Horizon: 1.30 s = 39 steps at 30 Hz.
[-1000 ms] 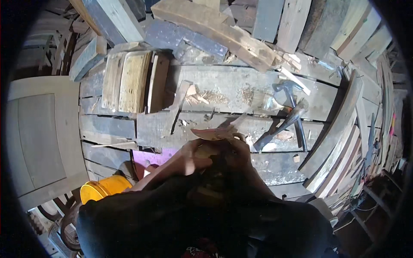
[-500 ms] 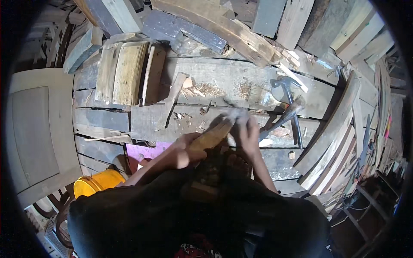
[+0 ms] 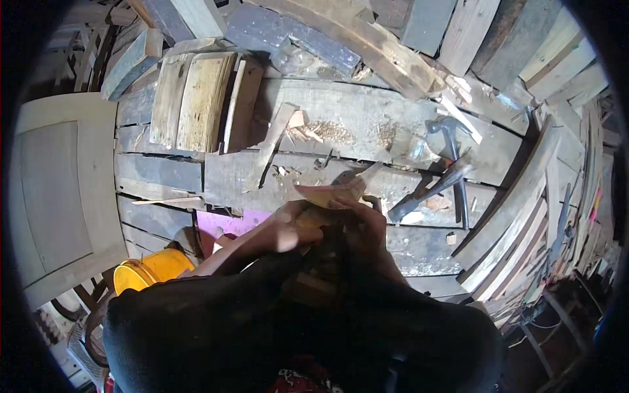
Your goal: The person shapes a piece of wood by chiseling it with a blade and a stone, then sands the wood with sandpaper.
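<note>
My left hand [image 3: 291, 226] is closed around a yellow-brown wooden piece [image 3: 316, 217], low over the planks and mostly hidden by the fingers. My right hand [image 3: 368, 226] has its fingers curled over a thin tan curved piece [image 3: 325, 194] with a reddish edge, held tilted just above the wooden piece. Whether the two are joined cannot be made out. To the right lie a claw hammer [image 3: 453, 147] and, across its handle, a hatchet-like tool [image 3: 436, 187]. Wood shavings [image 3: 334, 133] are scattered ahead of my hands.
A block of curved boards [image 3: 196, 98] stands at the far left, with a flat wood strip [image 3: 272, 141] beside it. A yellow bucket [image 3: 154, 268] and a pink sheet [image 3: 229, 223] are at the near left. Curved planks [image 3: 511, 196] line the right; timber [image 3: 367, 39] is piled at the back.
My right hand was a blur at the far end of the wooden piece; it has drawn back toward me and grips the tan curved piece. My left hand has barely moved.
</note>
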### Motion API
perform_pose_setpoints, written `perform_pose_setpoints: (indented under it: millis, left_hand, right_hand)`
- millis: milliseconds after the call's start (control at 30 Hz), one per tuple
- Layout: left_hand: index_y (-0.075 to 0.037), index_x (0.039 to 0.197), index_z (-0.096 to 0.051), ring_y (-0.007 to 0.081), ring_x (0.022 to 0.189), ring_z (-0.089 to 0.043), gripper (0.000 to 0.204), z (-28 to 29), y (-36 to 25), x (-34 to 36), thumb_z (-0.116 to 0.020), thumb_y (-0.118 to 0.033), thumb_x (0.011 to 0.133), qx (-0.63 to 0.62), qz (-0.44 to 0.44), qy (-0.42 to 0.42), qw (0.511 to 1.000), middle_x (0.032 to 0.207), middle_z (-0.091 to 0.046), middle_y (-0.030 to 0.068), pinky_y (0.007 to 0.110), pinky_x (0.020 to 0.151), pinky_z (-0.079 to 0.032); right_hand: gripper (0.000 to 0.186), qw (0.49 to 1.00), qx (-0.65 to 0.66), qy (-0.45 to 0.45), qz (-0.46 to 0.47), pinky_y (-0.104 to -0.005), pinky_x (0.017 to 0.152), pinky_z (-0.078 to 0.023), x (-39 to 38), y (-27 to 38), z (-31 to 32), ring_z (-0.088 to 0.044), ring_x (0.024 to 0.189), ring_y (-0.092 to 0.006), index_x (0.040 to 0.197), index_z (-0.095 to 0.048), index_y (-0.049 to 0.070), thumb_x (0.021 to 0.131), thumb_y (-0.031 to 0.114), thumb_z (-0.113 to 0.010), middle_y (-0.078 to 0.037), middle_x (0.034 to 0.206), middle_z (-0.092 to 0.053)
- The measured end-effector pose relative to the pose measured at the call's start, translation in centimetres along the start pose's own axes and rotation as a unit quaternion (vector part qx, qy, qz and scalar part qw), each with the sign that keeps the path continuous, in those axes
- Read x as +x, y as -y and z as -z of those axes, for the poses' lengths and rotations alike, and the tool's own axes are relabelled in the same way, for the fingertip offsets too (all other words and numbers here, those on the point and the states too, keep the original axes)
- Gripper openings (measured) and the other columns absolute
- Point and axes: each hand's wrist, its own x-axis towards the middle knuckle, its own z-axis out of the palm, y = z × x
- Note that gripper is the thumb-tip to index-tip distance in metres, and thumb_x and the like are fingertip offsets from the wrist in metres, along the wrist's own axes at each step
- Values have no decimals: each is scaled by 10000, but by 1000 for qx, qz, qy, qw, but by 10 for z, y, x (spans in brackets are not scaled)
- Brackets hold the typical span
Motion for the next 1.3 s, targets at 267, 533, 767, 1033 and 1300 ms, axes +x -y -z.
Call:
perform_pose_setpoints:
  millis: [267,533,767,1033,1300]
  left_hand:
    - [8,1228,-663,117,855,-650,332,27,54,11,-699,-91,914,-34,59,10,998,976,-715,55,298,714,-511]
    - [37,1361,-596,164,989,-636,510,18,-18,-19,-647,-167,896,79,-8,36,996,1052,-704,91,320,873,-490]
    - [-1,1235,-610,176,969,-590,291,17,-25,3,-559,-154,993,71,69,128,987,1065,-611,99,348,852,-479]
    - [-68,1272,-644,241,1313,-517,316,57,42,31,-574,-262,1032,352,-295,121,880,1120,-709,209,395,1091,-444]
    - [-116,1553,-484,80,756,-645,634,46,-69,-13,-533,-337,960,-260,155,65,951,1206,-701,59,222,543,-599]
  right_hand:
    - [217,991,72,-9,-110,-344,763,-554,59,76,-2,-673,793,-224,1102,-715,-19,946,119,-653,-151,935,-718]
    - [271,980,17,-185,-64,-309,710,-497,95,65,68,-585,768,-123,1116,-657,12,1073,271,-588,-50,938,-653]
    - [250,912,200,-256,-251,-288,880,-480,91,69,119,-585,951,-111,1253,-564,48,1084,228,-594,-25,1054,-602]
    - [357,952,191,-60,-233,-285,957,-462,76,82,81,-603,1068,-133,1257,-617,52,933,46,-766,-27,1151,-662]
    - [208,971,122,-90,-182,-278,839,-472,81,80,92,-593,919,-104,1070,-723,-29,1014,171,-706,-20,978,-672]
